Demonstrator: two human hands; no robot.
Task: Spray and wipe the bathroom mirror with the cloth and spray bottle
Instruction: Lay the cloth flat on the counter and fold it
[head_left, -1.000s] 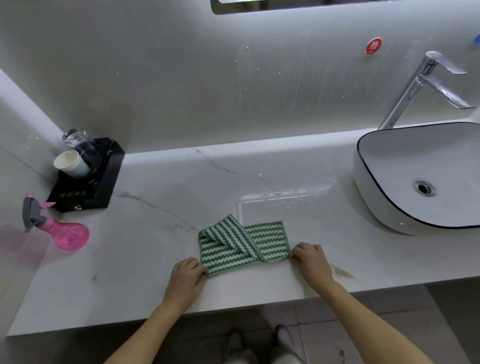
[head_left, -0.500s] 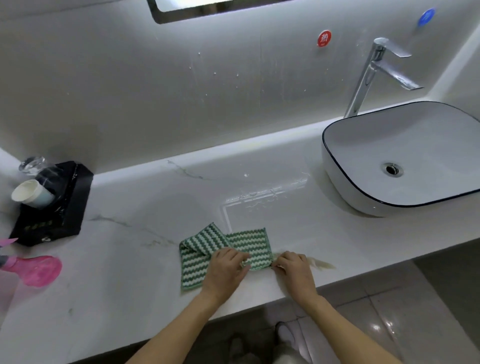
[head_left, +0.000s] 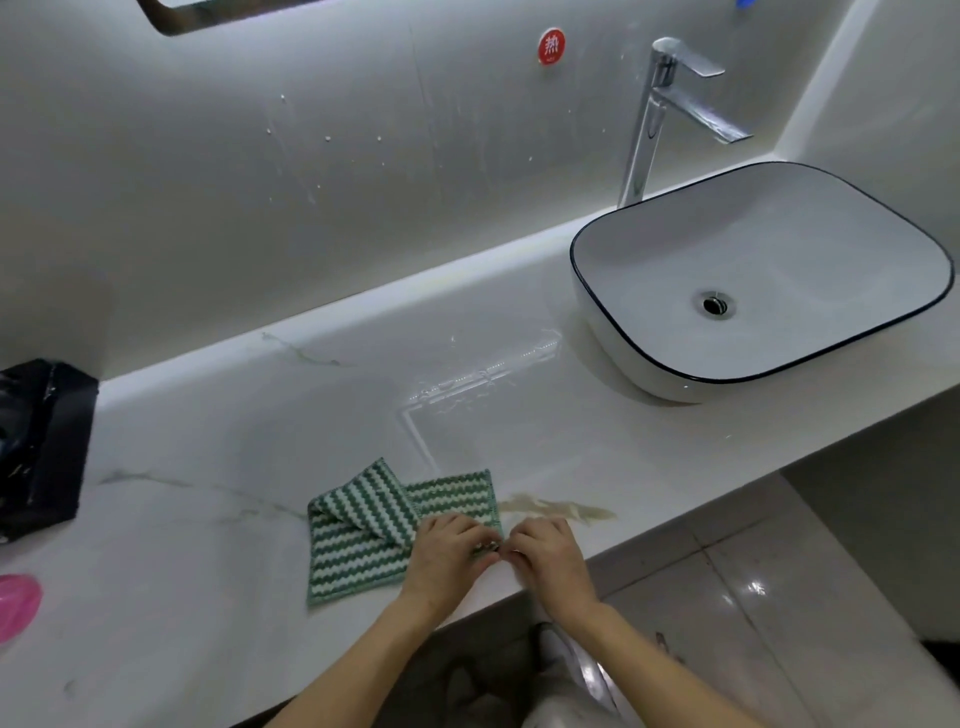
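Observation:
A green and white zigzag cloth (head_left: 358, 540) lies partly folded on the white marble counter (head_left: 208, 519) near its front edge. My left hand (head_left: 448, 551) lies on the cloth's right part and pinches its near right corner. My right hand (head_left: 549, 551) meets it there and pinches the same corner with curled fingers. Only the pink base of the spray bottle (head_left: 15, 605) shows at the far left edge. The mirror's (head_left: 208, 13) lower edge shows at the top left.
A white basin with a dark rim (head_left: 623, 332) and a chrome tap (head_left: 654, 119) stand at the right. A black box (head_left: 41, 441) sits at the left by the wall. A brownish smear (head_left: 561, 506) marks the counter beside the cloth. Tiled floor lies below.
My left hand moved from the cloth's left edge across to its right corner, meeting my right hand. The view has swung right, so the spray bottle is nearly out of frame.

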